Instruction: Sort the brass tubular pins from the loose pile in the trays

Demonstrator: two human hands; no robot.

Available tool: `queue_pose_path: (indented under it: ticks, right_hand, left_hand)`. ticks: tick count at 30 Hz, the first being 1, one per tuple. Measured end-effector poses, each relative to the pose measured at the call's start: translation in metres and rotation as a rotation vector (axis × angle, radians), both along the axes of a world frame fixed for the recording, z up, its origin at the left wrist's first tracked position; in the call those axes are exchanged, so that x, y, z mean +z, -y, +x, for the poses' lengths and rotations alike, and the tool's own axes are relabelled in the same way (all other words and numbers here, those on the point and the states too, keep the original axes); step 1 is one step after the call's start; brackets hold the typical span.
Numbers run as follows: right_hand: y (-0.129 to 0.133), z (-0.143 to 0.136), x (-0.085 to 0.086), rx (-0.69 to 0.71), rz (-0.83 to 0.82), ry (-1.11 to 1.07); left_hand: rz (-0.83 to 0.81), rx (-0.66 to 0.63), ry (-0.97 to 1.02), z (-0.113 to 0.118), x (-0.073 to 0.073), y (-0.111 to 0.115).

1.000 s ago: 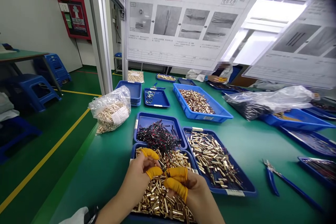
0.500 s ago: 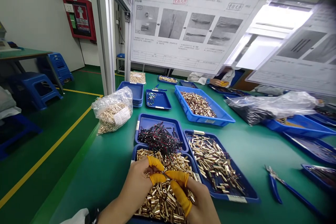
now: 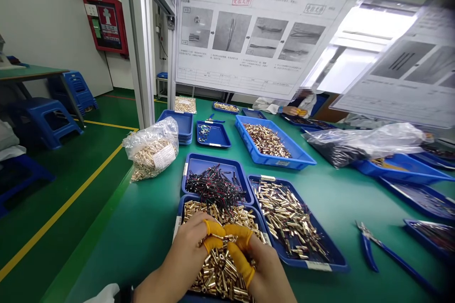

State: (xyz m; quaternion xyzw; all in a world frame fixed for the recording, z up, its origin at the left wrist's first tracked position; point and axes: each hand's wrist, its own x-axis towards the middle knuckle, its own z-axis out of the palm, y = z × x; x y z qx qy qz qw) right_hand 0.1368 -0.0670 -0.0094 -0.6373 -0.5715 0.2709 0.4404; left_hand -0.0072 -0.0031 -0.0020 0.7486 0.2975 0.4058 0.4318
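Both my hands are over a blue tray [image 3: 180,208] of small brass sleeves [image 3: 222,270], with yellow finger cots on thumbs and fingertips. My left hand [image 3: 194,241] is closed in a pinch; what lies between its fingertips is too small and covered to make out. Against it, my right hand [image 3: 256,258] pinches a short brass sleeve [image 3: 231,238]. Just beyond, black and red wire leads [image 3: 216,187] lie heaped in another blue tray [image 3: 204,158], some spilling over the near rim. To the right, a tray [image 3: 318,266] holds brass sleeves, several with dark leads.
Blue-handled pliers [image 3: 368,246] rest on the green table at right. A bag of brass parts [image 3: 154,154] stands left, near stacked trays [image 3: 181,125]. A deeper blue bin [image 3: 284,163] lies behind. Instruction sheets [image 3: 245,33] hang overhead. A co-worker [image 3: 302,104] sits at the back.
My hands have drawn closer together, fingertips meeting, and a brass sleeve now shows between my right fingers. The camera view has shifted very slightly; the trays look unchanged.
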Motion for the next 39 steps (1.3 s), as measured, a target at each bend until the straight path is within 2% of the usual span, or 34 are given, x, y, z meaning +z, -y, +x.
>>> queue_pose_path:
  ticks: [4,9,12,16,19,23,30,34,39]
  right_hand:
    - [0.0,-0.001,-0.003,0.039,-0.062,-0.215]
    - [0.0,-0.005,0.014,0.234,-0.188,-0.417]
    - [-0.001,-0.005,0.02,0.263,-0.25,-0.544]
    - [-0.002,-0.002,0.021,0.262,-0.275,-0.788]
    - [-0.003,-0.002,0.021,0.258,-0.34,-0.928]
    - [-0.005,-0.004,0.02,0.282,-0.372,-0.963]
    - [-0.005,-0.009,0.014,0.351,-0.298,-0.91]
    - [-0.001,-0.014,0.016,0.291,-0.307,-0.9]
    - [0.001,-0.013,0.012,0.321,-0.198,-0.788]
  left_hand:
    - [0.024,-0.053,-0.082,-0.001,0.001,0.0]
    - [0.126,-0.153,-0.252,-0.004,0.001,-0.001]
    - [0.072,-0.199,-0.314,-0.007,0.001,-0.001]
    - [-0.086,-0.122,-0.261,-0.007,0.004,-0.001]
    - [-0.135,-0.125,-0.212,-0.006,0.006,-0.002]
    - [-0.136,-0.132,-0.191,-0.006,0.006,-0.001]
    - [-0.031,-0.112,-0.258,-0.008,0.001,0.003]
    - [0.019,-0.139,-0.282,-0.008,0.003,0.004]
    - [0.024,-0.175,-0.313,-0.008,0.008,0.005]
